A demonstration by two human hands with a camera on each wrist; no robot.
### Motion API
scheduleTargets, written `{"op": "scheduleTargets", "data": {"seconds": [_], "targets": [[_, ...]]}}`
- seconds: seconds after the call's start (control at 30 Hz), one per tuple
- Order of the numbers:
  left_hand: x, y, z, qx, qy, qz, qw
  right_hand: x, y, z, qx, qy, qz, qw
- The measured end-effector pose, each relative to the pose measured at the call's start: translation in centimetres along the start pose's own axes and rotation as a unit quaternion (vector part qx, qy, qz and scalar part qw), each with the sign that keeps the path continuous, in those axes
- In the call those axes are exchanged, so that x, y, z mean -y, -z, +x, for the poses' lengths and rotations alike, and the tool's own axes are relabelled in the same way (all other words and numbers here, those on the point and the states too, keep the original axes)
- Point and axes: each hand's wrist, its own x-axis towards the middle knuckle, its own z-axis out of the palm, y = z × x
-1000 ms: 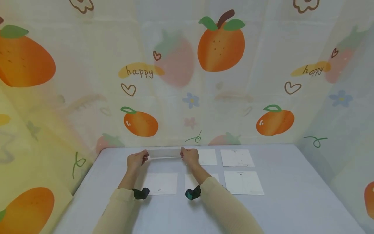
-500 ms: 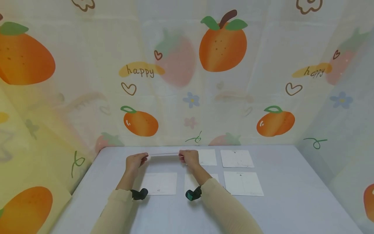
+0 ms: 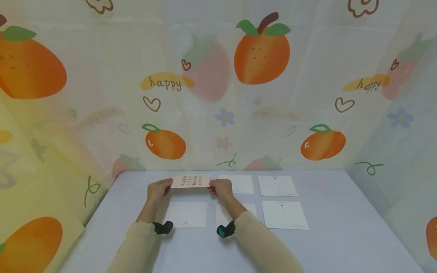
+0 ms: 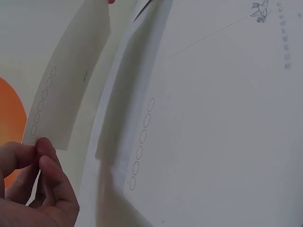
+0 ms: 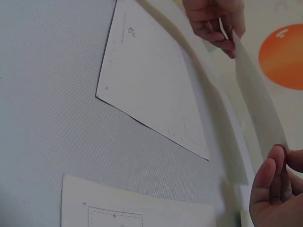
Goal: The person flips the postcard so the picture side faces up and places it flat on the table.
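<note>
A thin cream card [image 3: 190, 182] is held above a smooth, pale table [image 3: 341, 231], near its far edge and left of center, the left hand [image 3: 159, 190] pinching one end and the right hand [image 3: 222, 189] pinching the other. The hands are apart, the card spanning the gap between them. Rows of printed characters on its upper face are too small to read from the head camera; the left wrist camera catches the underside, with a column of six oval outlines and a faint, illegible mark, its far end cut off by the frame. In that same view, the sheet bows slightly along its length and casts a soft shadow below. Five flat, rectangular white cards lie on the table: the near left card [image 3: 187, 215], the near middle card [image 3: 221, 213], partly covered by the right forearm, the near right card [image 3: 286, 215], the far middle card [image 3: 242, 184], its left side partly behind the right hand, and the far right card [image 3: 277, 185]. Small gray motifs and specks dot their surfaces, most hard to make out. Cream sleeves [image 3: 268, 244] run out of the bottom of the frame, and a dark wrist camera [image 3: 164, 227] juts from the left wrist. Behind hangs a creased fabric backdrop [image 3: 201, 125] printed with oranges, strawberries and hearts.
</note>
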Motion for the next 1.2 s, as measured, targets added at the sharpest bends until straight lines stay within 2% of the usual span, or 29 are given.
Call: {"op": "scheduleTargets", "data": {"seconds": [0.23, 0.43, 0.53, 0.77, 0.87, 1.0, 1.2], "targets": [[0.2, 0.1, 0.2, 0.008, 0.0, 0.006, 1.0, -0.1, -0.1, -0.1, 0.004, 0.009, -0.02, 0.9998], [0.5, 0.1, 0.4, 0.003, -0.007, 0.028, 0.9996, -0.1, -0.1, -0.1, 0.015, 0.039, -0.078, 0.9961], [0.6, 0.2, 0.4, 0.01, -0.013, 0.047, 0.9988, -0.1, -0.1, 0.0, 0.016, 0.052, -0.105, 0.993], [0.7, 0.1, 0.6, 0.021, -0.035, 0.132, 0.9904, -0.5, -0.1, 0.5, 0.033, 0.08, -0.203, 0.9753], [0.8, -0.1, 0.7, 0.035, -0.037, 0.16, 0.9858, -0.6, -0.1, 0.6, 0.033, 0.078, -0.224, 0.971], [1.0, -0.3, 0.9, 0.04, -0.033, 0.173, 0.9836, -0.7, -0.2, 0.7, 0.031, 0.078, -0.253, 0.9639], [1.4, -0.5, 1.0, 0.031, -0.052, 0.191, 0.9796, -0.6, -0.4, 0.7, 0.04, 0.09, -0.324, 0.9411]]}}
